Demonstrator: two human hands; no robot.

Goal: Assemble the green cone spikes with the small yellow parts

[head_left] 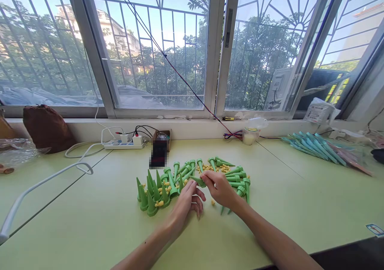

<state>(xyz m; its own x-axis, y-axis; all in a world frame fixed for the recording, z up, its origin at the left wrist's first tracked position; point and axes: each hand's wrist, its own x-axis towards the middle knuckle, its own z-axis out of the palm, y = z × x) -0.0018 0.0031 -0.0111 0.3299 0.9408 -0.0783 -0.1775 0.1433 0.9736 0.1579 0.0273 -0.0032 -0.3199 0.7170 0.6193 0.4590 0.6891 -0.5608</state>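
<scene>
My right hand (218, 187) is closed on a green plastic watering spike (198, 181), which points left. Just below the spike is my left hand (191, 199), its fingers loosely curled and apart. Its upper fingertips lie close to the spike; whether they touch it I cannot tell. Left of my hands, several green cones (151, 206) stand point up, with small yellow valve pieces (159, 203) among them. More green spikes with ribbed caps (237, 179) lie right of my right hand. A single yellow piece (213, 202) sits on the table between my wrists.
Behind lies a heap of yellow pieces (207, 167). A pixelated dark object (159, 154) leans by a small box. A power strip (124, 144), a jar (251, 135) and blue-green packets (318, 147) line the window side. A white cable (45, 182) crosses the left.
</scene>
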